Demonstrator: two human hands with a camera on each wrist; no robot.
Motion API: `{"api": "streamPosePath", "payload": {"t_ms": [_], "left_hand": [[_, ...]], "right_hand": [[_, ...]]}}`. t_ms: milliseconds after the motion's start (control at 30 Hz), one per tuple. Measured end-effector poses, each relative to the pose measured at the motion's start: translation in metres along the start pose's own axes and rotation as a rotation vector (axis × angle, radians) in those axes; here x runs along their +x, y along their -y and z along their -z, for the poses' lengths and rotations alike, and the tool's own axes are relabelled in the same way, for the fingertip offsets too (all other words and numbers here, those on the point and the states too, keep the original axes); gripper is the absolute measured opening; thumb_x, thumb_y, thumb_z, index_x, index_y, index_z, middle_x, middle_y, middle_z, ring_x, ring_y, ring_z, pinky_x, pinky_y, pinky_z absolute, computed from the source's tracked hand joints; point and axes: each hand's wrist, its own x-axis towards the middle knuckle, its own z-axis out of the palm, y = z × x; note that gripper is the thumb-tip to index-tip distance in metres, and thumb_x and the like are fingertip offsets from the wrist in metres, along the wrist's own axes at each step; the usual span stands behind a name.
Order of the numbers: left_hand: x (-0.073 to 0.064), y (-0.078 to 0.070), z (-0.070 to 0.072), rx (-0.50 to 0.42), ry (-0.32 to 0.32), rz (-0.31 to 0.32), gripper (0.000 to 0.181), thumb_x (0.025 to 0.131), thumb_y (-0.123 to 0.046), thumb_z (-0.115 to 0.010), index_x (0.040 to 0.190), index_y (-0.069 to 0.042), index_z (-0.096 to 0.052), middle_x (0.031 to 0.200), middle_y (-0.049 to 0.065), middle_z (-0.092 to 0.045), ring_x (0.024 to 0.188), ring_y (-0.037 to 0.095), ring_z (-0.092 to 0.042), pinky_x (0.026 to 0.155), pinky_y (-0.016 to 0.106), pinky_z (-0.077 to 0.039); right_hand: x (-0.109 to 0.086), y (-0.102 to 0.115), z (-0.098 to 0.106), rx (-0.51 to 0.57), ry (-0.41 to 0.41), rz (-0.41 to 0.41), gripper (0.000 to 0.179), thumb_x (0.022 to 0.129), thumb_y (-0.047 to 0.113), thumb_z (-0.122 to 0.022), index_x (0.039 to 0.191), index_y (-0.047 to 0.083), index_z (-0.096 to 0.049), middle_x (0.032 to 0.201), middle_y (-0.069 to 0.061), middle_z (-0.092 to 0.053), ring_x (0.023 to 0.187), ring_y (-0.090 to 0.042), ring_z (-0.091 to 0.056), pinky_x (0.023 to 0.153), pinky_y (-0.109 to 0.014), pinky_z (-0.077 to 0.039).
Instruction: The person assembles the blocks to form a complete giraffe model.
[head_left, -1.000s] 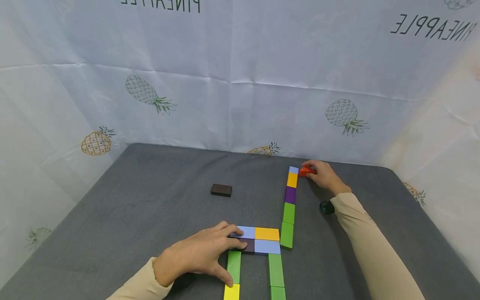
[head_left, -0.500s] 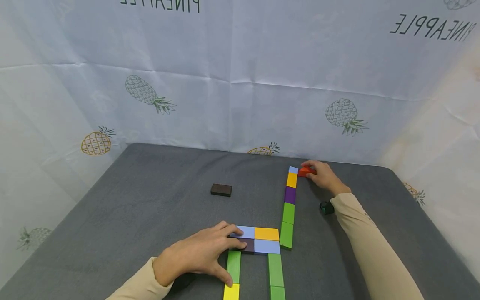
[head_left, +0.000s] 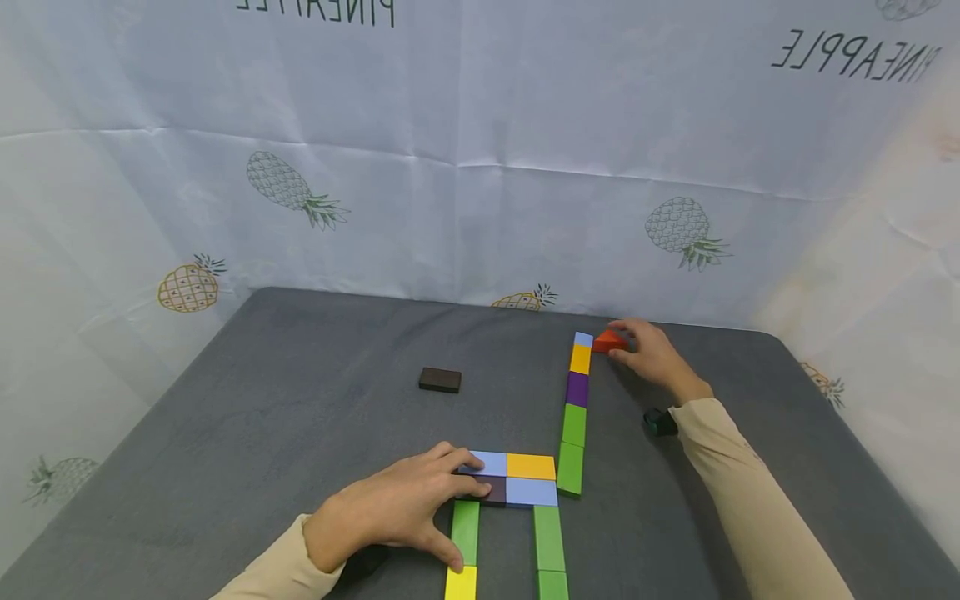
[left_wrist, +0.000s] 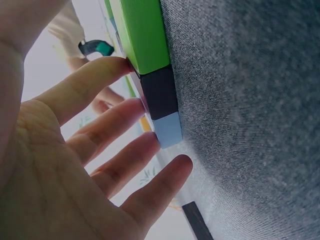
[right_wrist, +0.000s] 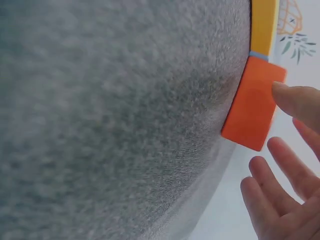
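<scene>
My left hand [head_left: 405, 507] lies over the near blocks in the head view. Its fingertips touch a light blue block [head_left: 491, 462] and a dark block [head_left: 495, 492], while the thumb reaches a yellow block [head_left: 461, 585] near its joint with a green block [head_left: 466, 533]. In the left wrist view those fingers [left_wrist: 115, 172] are spread and fairly straight. Far right, my right hand [head_left: 655, 358] is beside an orange-red block [right_wrist: 256, 102] at the far end of a row. Its thumb overlaps the block's edge in the right wrist view; the other fingers stand loosely apart from it.
A row of light blue, orange, purple [head_left: 577, 389] and green blocks [head_left: 570, 468] runs away from me. Another green pair [head_left: 549, 537] lies nearer. A loose dark block [head_left: 440, 380] sits on the grey table [head_left: 322, 400], with a pineapple-print curtain [head_left: 420, 233] behind.
My right hand has shifted slightly off the orange-red block, and more of the block shows. My left hand stays on its blocks. The head view has turned a little.
</scene>
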Motion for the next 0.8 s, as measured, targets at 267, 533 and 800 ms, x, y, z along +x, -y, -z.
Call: {"api": "streamPosePath", "payload": {"t_ms": [267, 533, 800], "left_hand": [[0.000, -0.001, 0.000, 0.018, -0.002, 0.003, 0.071, 0.072, -0.057, -0.082, 0.135, -0.028, -0.062, 0.143, -0.008, -0.048, 0.121, 0.008, -0.044, 0.098, 0.028, -0.049], [0.000, -0.001, -0.001, 0.029, -0.007, 0.004, 0.072, 0.072, -0.057, -0.082, 0.134, -0.028, -0.062, 0.142, -0.008, -0.049, 0.120, 0.008, -0.045, 0.097, 0.028, -0.049], [0.000, 0.000, -0.001, 0.029, -0.002, 0.002, 0.072, 0.072, -0.057, -0.082, 0.135, -0.028, -0.062, 0.143, -0.008, -0.049, 0.121, 0.009, -0.045, 0.098, 0.029, -0.049]], "right_hand": [[-0.020, 0.007, -0.004, -0.024, -0.065, 0.068, 0.051, 0.094, 0.012, -0.067, 0.140, -0.002, -0.050, 0.141, -0.029, -0.048, 0.128, -0.047, -0.045, 0.107, -0.066, -0.034], [-0.043, 0.023, -0.010, -0.024, -0.103, 0.146, 0.049, 0.093, 0.013, -0.069, 0.136, -0.004, -0.053, 0.138, -0.028, -0.050, 0.126, -0.046, -0.049, 0.104, -0.064, -0.038], [-0.065, 0.041, -0.016, -0.037, -0.119, 0.189, 0.049, 0.091, 0.014, -0.072, 0.135, -0.001, -0.056, 0.137, -0.024, -0.054, 0.127, -0.044, -0.050, 0.104, -0.065, -0.039]]}}
